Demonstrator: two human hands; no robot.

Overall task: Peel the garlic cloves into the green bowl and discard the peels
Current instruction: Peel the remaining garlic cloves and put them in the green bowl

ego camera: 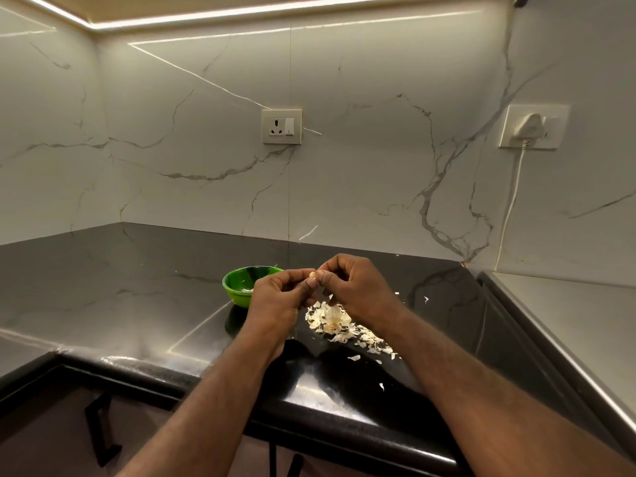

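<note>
A small pale garlic clove (312, 275) is pinched between the fingertips of my left hand (280, 297) and my right hand (354, 287), held above the black counter. Both hands have curled fingers meeting at the clove. The green bowl (237, 287) stands on the counter just left of and behind my left hand, which hides part of its rim; something pale lies inside it. A heap of white garlic peels (335, 321) is spread on the counter below my right hand and trails to the right.
The black counter (137, 304) runs into a corner with marble-look walls. Stray peel bits (426, 299) lie further right. A steel surface (568, 321) adjoins on the right. A wall socket (281, 126) and a plugged-in white cable (512, 201) are on the walls.
</note>
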